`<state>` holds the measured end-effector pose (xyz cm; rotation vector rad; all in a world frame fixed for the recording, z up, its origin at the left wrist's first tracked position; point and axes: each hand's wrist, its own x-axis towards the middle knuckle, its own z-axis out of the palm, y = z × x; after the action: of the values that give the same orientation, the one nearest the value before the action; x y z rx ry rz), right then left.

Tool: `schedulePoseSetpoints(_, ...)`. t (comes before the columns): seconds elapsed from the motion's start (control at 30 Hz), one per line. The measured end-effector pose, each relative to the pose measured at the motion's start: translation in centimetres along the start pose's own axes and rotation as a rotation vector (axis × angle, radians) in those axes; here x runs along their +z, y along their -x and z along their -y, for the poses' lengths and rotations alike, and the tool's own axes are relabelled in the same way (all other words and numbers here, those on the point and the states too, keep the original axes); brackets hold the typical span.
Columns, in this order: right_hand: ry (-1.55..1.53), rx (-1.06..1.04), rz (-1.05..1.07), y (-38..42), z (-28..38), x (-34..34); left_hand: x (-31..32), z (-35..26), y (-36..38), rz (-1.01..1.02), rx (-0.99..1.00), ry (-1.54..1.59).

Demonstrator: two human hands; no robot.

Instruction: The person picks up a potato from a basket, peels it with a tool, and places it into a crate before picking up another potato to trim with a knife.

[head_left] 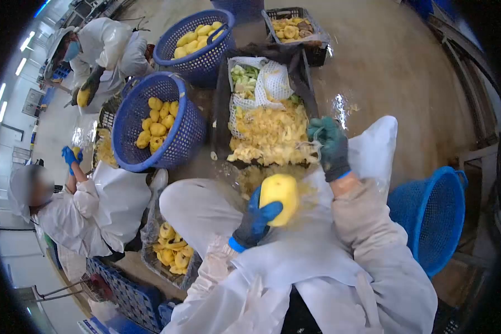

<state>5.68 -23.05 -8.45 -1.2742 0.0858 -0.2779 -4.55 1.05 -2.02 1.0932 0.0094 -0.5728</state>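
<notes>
While the left hand [256, 220] has its grip clamped on a peeled yellow fruit [279, 197], peelings pile ahead.
Right hand [329, 146], fingers curled together, hovers over the peel crate [309, 75], conveniently close for dropping scraps.

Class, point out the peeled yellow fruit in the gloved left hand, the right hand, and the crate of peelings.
peeled fruit [280, 196], head view, middle of flesh.
right hand [330, 146], head view, glove back.
crate of peelings [224, 94], head view, left wall.

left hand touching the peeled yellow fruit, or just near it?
Touching. The head view shows the left hand, in a blue glove, wrapped around the lower left side of the peeled yellow fruit, with the thumb pressed onto its surface and no gap visible.
</notes>
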Motion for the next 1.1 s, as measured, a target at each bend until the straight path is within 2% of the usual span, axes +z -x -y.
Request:
schedulePoseSetpoints(0.03,-0.427,0.212,-0.163,-0.4,0.0,-0.4,0.0,-0.3,-0.3,-0.009,0.008,-0.017)
schedulePoseSetpoints(0.1,-0.253,0.115,0.14,2.4,1.9,3.0,0.6,0.2,0.4,-0.014,-0.01,-0.01)
schedulePoseSetpoints(0.17,-0.359,0.435,0.09,3.7,4.5,5.7,1.0,-0.3,0.0,0.025,-0.022,-0.006)
schedulePoseSetpoints(0.2,-0.133,0.195,0.074,2.2,1.4,3.2,0.7,-0.2,0.0,0.052,-0.002,-0.004)
schedulePoseSetpoints(0.27,-0.42,0.255,-0.083,-0.4,-1.0,-0.6,0.1,0.4,0.1,0.03,0.075,-0.132)
schedulePoseSetpoints(0.3,-0.305,0.179,0.028,0.1,1.2,1.0,0.2,0.5,0.3,0.013,0.108,-0.188)
schedulePoseSetpoints(0.37,-0.073,0.029,0.231,2.9,5.2,5.1,1.0,0.0,0.4,0.013,0.05,-0.205)
schedulePoseSetpoints(0.4,-0.289,0.306,0.238,4.5,6.1,6.6,1.3,-0.6,0.0,0.023,0.032,-0.221)
schedulePoseSetpoints(0.5,0.444,-0.163,0.219,0.8,1.1,1.9,-0.2,1.3,0.0,0.016,0.124,-0.3)
schedulePoseSetpoints(0.53,-0.321,0.313,-0.019,0.3,1.5,2.0,-0.4,0.9,-0.4,0.007,0.127,-0.338)
schedulePoseSetpoints(0.6,-0.114,0.099,0.271,3.0,3.9,5.1,-0.1,1.0,-0.1,-0.022,0.092,-0.388)
schedulePoseSetpoints(0.67,-0.208,0.507,0.258,4.6,7.3,7.6,-0.5,1.5,-0.5,0.034,0.083,-0.367)
schedulePoseSetpoints(0.73,-0.157,0.321,0.128,1.5,2.9,3.1,-0.1,0.9,0.0,0.048,0.085,-0.321)
schedulePoseSetpoints(0.77,-0.133,0.227,0.072,0.0,3.2,3.0,-0.4,0.8,-0.3,0.053,0.104,-0.335)
schedulePoseSetpoints(0.8,-0.236,0.218,0.01,-0.2,3.6,2.6,-0.7,1.0,-0.4,0.057,0.113,-0.345)
schedulePoseSetpoints(0.83,-0.219,0.196,0.145,1.3,3.2,2.9,-0.7,1.5,-0.1,0.055,0.113,-0.344)
schedulePoseSetpoints(0.87,-0.199,0.164,0.284,3.3,4.3,5.3,-0.2,1.1,0.1,0.022,0.028,-0.288)
schedulePoseSetpoints(0.93,-0.083,0.494,0.379,4.3,7.7,6.9,0.5,0.1,0.0,0.074,0.039,-0.26)
schedulePoseSetpoints(1.03,-0.225,0.25,0.047,-0.3,1.1,1.2,-0.3,0.3,-0.3,0.083,0.085,-0.289)
schedulePoseSetpoints(1.07,-0.235,0.265,-0.047,0.2,3.7,2.5,-0.6,0.5,-0.4,0.073,0.088,-0.315)
schedulePoseSetpoints(1.1,-0.192,0.243,0.087,2.1,4.3,3.9,-0.5,1.1,0.1,0.056,0.083,-0.327)
